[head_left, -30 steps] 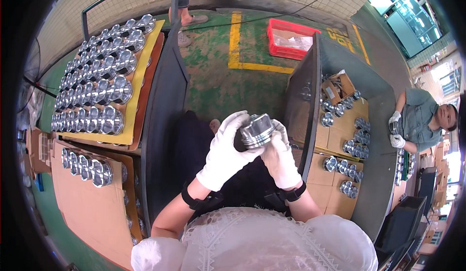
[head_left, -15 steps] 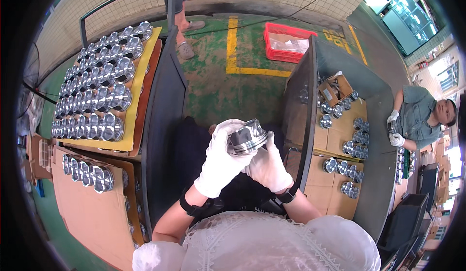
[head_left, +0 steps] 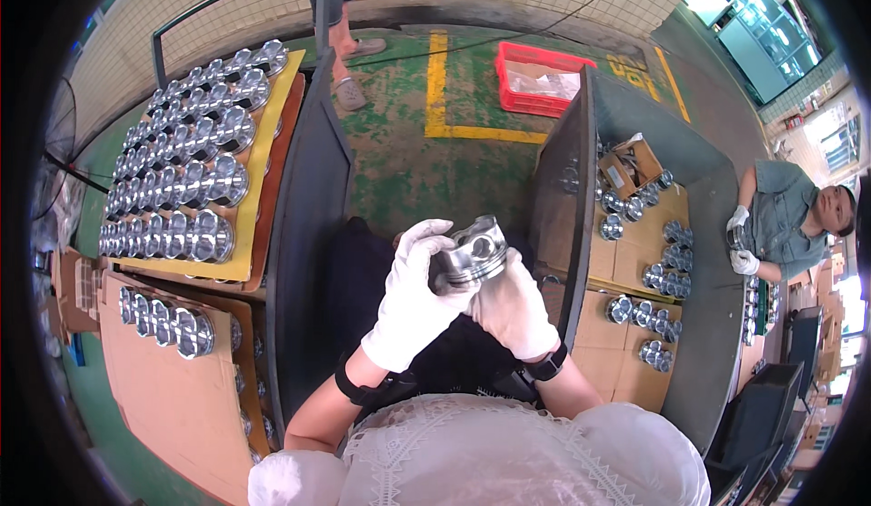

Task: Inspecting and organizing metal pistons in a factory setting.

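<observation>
A shiny metal piston (head_left: 476,252) is held up in front of me, tilted, with a pin-hole side facing up. My right hand (head_left: 519,311), in a white glove, grips it from below and the right. The gloved left hand (head_left: 410,293) curls around its left side, thumb against the lower edge and upper fingers lifted a little off the metal. Some fingers are hidden behind the piston. To the left, rows of similar pistons (head_left: 210,234) stand on a yellow sheet (head_left: 263,175). Below them, a short row of pistons (head_left: 193,332) rests on a cardboard sheet (head_left: 172,397).
On my right, a grey-walled bin (head_left: 581,189) holds cardboard layers, several pistons (head_left: 665,279) and a small open carton (head_left: 631,166). A red crate (head_left: 531,102) sits on the green floor. Another person (head_left: 789,216) works at the right; someone's legs (head_left: 337,34) show at the back.
The piston has turned and tilted, now showing its pin-hole side, and shifted slightly right. My left fingers have loosened and lifted; the right hand has moved a little right.
</observation>
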`<state>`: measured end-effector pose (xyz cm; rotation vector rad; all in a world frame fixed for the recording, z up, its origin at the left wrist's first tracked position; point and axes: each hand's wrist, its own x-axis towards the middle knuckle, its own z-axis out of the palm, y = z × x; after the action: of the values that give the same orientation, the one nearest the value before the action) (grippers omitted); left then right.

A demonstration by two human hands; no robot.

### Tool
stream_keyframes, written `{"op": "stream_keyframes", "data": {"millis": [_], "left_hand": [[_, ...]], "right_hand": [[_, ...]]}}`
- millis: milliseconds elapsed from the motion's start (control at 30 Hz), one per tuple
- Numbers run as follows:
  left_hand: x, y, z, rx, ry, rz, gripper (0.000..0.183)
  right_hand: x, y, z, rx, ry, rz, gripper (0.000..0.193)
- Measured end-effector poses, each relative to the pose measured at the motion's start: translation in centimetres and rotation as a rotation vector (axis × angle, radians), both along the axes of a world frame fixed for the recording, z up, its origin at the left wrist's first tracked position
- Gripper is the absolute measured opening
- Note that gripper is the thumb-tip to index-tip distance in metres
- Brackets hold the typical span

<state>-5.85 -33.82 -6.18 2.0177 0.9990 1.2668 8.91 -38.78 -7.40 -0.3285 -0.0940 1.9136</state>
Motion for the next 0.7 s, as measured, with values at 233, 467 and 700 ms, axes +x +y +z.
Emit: {"op": "stream_keyframes", "data": {"millis": [233, 467, 700], "left_hand": [[0.0, 0.2, -3.0, -0.049, 0.143, 0.053, 0.052], [0.5, 0.0, -4.4, -0.106, 0.138, -0.028, 0.052], [-0.1, 0.2, -5.2, -0.073, 0.180, -0.001, 0.043]], "right_hand": [[-1.6, 0.3, -0.8, 0.230, -1.256, -0.544, 0.068], [-2.2, 0.3, -0.6, 0.369, -1.863, -0.716, 0.070], [-1.8, 0.1, -2.4, 0.115, -1.712, -0.545, 0.074]]}}
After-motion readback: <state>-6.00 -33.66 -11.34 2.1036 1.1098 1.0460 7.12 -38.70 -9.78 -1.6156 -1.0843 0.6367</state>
